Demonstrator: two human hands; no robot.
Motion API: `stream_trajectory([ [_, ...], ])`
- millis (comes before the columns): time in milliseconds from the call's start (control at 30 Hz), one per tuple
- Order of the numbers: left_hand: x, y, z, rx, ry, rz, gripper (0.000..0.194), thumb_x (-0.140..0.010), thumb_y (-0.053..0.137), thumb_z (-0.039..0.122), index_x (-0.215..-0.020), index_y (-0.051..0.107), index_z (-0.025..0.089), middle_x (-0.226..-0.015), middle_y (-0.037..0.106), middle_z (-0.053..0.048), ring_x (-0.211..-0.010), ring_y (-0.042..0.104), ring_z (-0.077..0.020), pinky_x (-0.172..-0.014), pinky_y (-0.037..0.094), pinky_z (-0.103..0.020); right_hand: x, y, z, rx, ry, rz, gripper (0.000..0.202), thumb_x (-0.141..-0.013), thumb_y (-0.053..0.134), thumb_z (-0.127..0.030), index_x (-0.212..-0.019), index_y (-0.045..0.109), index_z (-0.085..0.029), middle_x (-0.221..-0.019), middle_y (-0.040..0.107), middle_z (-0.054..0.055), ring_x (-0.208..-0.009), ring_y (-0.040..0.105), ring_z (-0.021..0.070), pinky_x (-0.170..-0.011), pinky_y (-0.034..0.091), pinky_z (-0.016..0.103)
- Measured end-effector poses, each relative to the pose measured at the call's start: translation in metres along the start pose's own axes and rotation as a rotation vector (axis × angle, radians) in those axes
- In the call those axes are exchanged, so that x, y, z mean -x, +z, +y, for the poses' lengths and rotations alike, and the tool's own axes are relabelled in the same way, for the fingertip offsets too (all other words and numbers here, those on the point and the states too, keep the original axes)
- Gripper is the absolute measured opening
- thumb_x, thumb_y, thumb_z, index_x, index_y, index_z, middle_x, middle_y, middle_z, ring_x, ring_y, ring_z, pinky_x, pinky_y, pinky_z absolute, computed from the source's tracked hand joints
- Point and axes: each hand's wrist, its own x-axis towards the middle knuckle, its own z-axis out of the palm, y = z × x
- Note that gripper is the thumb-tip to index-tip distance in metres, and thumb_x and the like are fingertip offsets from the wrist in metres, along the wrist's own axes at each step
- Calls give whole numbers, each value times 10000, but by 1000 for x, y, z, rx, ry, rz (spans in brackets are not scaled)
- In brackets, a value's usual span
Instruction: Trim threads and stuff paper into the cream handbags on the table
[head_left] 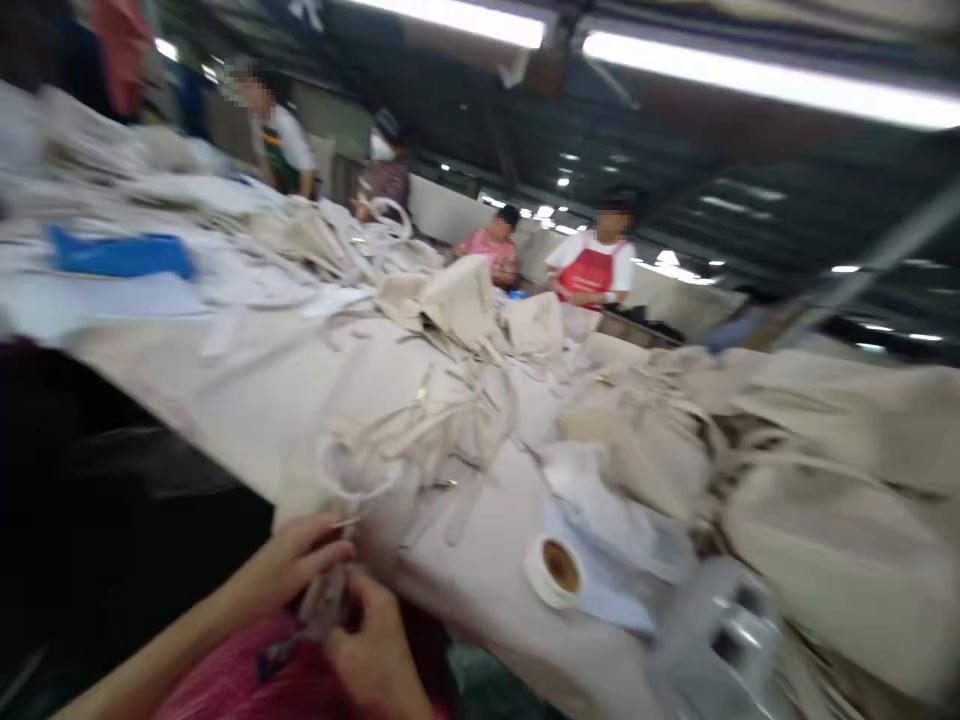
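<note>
At the table's near edge, my left hand is closed, its fingers pinching the upper part of a narrow beige-grey strip. Just below and to the right, my right hand grips the same strip between thumb and fingers. Blur hides its exact kind. A white rounded loop lies just beyond my fingertips, against a heap of cream bag parts with straps. Some small metal fittings glint among those straps.
A white round tub with brown contents stands to the right, beside clear plastic wrapping. Cream bags pile up along the right. Blue material lies at the far left. Several people, one in a red apron, are beyond the table.
</note>
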Motion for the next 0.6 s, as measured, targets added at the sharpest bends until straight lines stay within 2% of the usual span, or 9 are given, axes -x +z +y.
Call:
stream_trajectory([
  [67, 12, -7, -1, 220, -149, -27, 288, -748, 633, 446, -828, 621, 169, -768, 712, -38, -683, 634, -168, -597, 477, -235, -2, 0, 9, -29, 1, -79, 240, -735, 697, -273, -950, 759, -187, -855, 752, 21, -800, 665, 212, -743, 510, 288],
  [167, 2, -2, 8, 422, -288, 35, 291, -707, 651, 422, -825, 560, 172, -722, 698, -32, -590, 617, -143, -463, 372, -194, -6, -3, 16, -57, 45, -169, 275, -704, 671, -245, -949, 762, -158, -858, 751, 50, -814, 653, 242, -776, 501, 321],
  [267, -25, 7, 31, 489, -206, 77, 209, -733, 641, 347, -793, 539, 175, -647, 632, 13, -501, 544, -100, -452, 336, -187, -8, -16, 0, -108, 66, -166, 259, -690, 641, -243, -904, 756, -153, -831, 737, 42, -807, 635, 228, -764, 491, 302],
  [333, -50, 11, 51, 516, -107, 85, 130, -751, 629, 269, -775, 551, 167, -602, 573, 36, -465, 471, -74, -461, 315, -192, -16, -28, -18, -152, 104, -124, 241, -699, 627, -268, -882, 738, -158, -768, 707, 19, -722, 602, 190, -681, 478, 266],
  [433, -92, 16, 73, 538, -58, 97, 38, -769, 602, 187, -785, 587, 156, -535, 490, 54, -443, 375, -71, -458, 265, -217, -40, -49, -37, -132, 114, 42, 200, -691, 634, -301, -817, 710, -166, -670, 654, -12, -604, 524, 143, -568, 419, 228],
  [533, -122, 20, 75, 543, -93, 142, 40, -788, 585, 176, -801, 610, 147, -469, 388, 77, -413, 266, -77, -442, 182, -246, -61, -60, -39, -9, 52, 178, 154, -659, 649, -313, -720, 683, -176, -620, 631, -12, -611, 516, 153, -578, 408, 240],
  [600, -127, 21, 68, 550, -135, 165, 72, -797, 598, 206, -753, 592, 150, -444, 328, 93, -399, 207, -71, -435, 137, -251, -63, -60, -33, 57, 31, 201, 169, -679, 649, -352, -700, 669, -186, -607, 621, -11, -611, 523, 161, -582, 407, 249],
])
